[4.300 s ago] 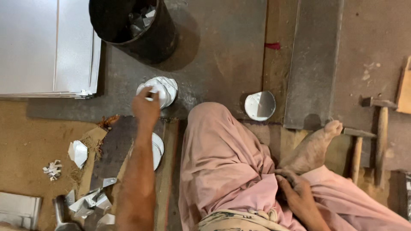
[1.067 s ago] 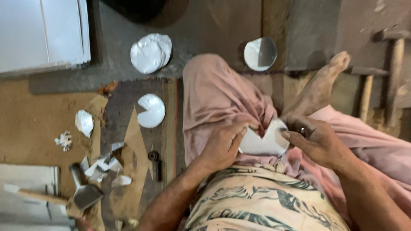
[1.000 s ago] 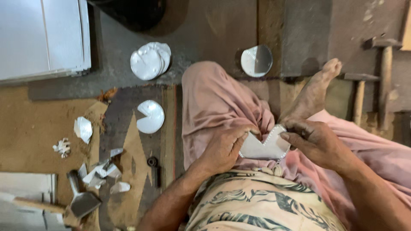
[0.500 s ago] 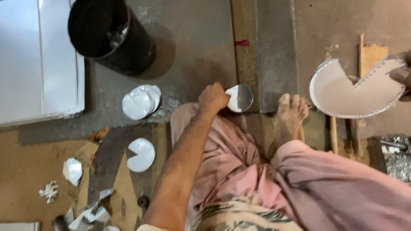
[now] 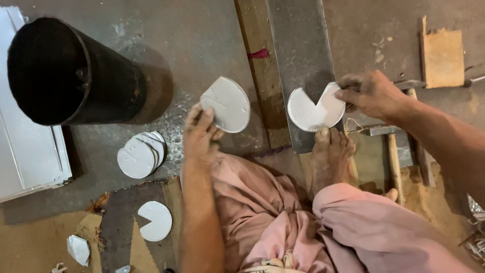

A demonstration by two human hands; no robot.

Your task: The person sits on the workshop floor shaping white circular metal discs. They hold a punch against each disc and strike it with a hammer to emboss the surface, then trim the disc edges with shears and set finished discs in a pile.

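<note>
Above the person's pink-trousered knees, the left hand (image 5: 201, 135) pinches a whole white disc (image 5: 226, 104) by its lower edge, fingers closed on it, holding it over the grey floor. The right hand (image 5: 371, 94) grips a notched white disc (image 5: 314, 107), wedge cut facing up, against the flat metal bar (image 5: 298, 50), just above a bare foot (image 5: 331, 156). A stack of discs (image 5: 140, 154) lies near the black drum (image 5: 70, 73); another notched disc (image 5: 155, 220) lies lower, perhaps on dark matting.
</note>
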